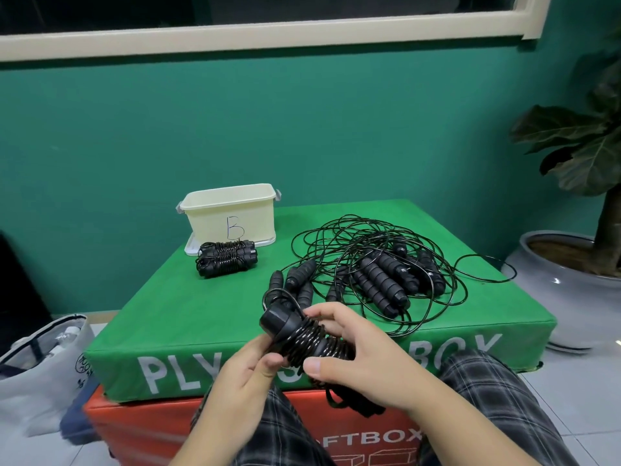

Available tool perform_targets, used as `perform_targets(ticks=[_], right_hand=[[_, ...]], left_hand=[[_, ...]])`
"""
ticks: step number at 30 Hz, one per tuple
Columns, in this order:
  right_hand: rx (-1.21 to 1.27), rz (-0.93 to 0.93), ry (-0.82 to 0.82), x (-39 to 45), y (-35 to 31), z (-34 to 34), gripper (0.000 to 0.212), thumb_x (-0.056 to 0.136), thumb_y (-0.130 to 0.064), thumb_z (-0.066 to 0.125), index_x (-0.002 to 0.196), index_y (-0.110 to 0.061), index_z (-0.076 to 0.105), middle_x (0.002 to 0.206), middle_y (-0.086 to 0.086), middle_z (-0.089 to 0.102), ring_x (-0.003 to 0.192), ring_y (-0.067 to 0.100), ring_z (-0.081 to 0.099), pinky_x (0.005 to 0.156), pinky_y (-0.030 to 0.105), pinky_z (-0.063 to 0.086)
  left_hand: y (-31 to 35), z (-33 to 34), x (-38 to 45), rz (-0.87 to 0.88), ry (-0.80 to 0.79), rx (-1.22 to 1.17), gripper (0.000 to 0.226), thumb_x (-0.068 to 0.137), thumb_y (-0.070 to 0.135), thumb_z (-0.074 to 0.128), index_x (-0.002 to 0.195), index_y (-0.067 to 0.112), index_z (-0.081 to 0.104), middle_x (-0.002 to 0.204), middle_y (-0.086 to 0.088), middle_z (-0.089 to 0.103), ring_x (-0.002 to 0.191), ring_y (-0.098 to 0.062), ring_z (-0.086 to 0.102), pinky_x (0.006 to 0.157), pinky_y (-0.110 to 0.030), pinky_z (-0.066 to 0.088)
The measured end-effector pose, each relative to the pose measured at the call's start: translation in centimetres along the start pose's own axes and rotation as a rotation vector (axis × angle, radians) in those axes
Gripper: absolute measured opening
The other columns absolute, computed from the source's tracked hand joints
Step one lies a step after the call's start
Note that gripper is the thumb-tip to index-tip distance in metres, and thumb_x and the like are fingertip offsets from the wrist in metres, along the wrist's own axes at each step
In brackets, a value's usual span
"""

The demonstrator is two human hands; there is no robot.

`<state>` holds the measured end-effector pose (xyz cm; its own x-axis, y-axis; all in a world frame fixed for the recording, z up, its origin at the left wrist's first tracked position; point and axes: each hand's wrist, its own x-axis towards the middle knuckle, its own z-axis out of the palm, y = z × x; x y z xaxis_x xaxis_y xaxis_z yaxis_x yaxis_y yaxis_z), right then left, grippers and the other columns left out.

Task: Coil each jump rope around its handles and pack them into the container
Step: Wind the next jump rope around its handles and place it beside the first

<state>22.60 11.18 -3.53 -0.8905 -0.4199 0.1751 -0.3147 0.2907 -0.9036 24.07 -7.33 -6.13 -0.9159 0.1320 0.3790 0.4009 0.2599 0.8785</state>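
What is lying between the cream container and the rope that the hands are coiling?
In the head view, a finished coiled rope bundle lies just in front of the container; from there to the rope in the hands only bare green box top shows.

Hands hide the jump rope [304, 341] handles' lower ends.

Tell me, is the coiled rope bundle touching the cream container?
Cannot tell. In the head view the coiled rope bundle overlaps the cream container's base, hiding any gap.

Both hands [302, 364] curled, gripping.
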Motion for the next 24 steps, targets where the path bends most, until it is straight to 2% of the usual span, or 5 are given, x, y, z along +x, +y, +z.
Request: perform_targets(ticks=[6,11,17,21,24], right_hand=[[0.239,-0.074,0.047,0.2,0.3,-0.3,0.056,0.063,-0.046,0.067,0.117,-0.036,0.055,0.110,-0.011,0.061,0.098,0.005,0.060,0.090,0.022,0.046],[0.301,-0.101,0.036,0.5,0.6,-0.2,0.048,0.066,-0.044,0.067,0.114,-0.046,0.060,0.122,0.012,0.061,0.112,0.028,0.059,0.102,0.044,0.046],[-0.042,-0.287,0.194,1.1,1.1,0.4,0.039,0.086,-0.031,0.055,0.111,-0.061,0.057,0.122,-0.028,0.057,0.120,-0.003,0.050,0.099,0.015,0.038],[-0.230,-0.324,0.284,1.5,1.5,1.1,0.040,0.093,-0.023,0.048,0.128,-0.043,0.049,0.131,-0.032,0.046,0.127,-0.012,0.039,0.105,0.007,0.026],[-0.438,-0.251,0.174,1.1,0.7,1.1,0.059,0.087,-0.050,0.042,0.143,-0.045,0.024,0.141,-0.040,0.020,0.135,-0.015,0.022,0.110,0.009,0.018]], left_hand=[[-0.5,-0.2,-0.1,-0.013,0.054,-0.035,0.056,0.060,0.093,0.038,0.075,0.047,0.067,0.058,0.004,0.054,0.050,-0.002,0.043,0.048,-0.013,0.032],[-0.9,-0.4,0.1,-0.109,0.144,-0.085,0.068,0.060,0.088,0.048,0.055,0.021,0.058,0.051,-0.001,0.053,0.051,-0.006,0.047,0.055,-0.014,0.039],[0.0,-0.3,0.1,-0.165,0.284,-0.025,0.041,0.085,0.024,0.060,0.045,0.023,0.062,0.043,-0.002,0.048,0.043,-0.004,0.044,0.050,-0.008,0.039],[0.1,-0.1,0.2,-0.232,0.304,-0.074,0.021,0.084,0.012,0.065,0.065,0.018,0.072,0.047,-0.003,0.056,0.043,-0.004,0.050,0.048,-0.012,0.044],[0.2,0.2,0.0,-0.238,0.291,-0.056,0.025,0.084,0.016,0.065,0.060,0.022,0.070,0.047,-0.004,0.057,0.041,-0.006,0.050,0.046,-0.014,0.043]])
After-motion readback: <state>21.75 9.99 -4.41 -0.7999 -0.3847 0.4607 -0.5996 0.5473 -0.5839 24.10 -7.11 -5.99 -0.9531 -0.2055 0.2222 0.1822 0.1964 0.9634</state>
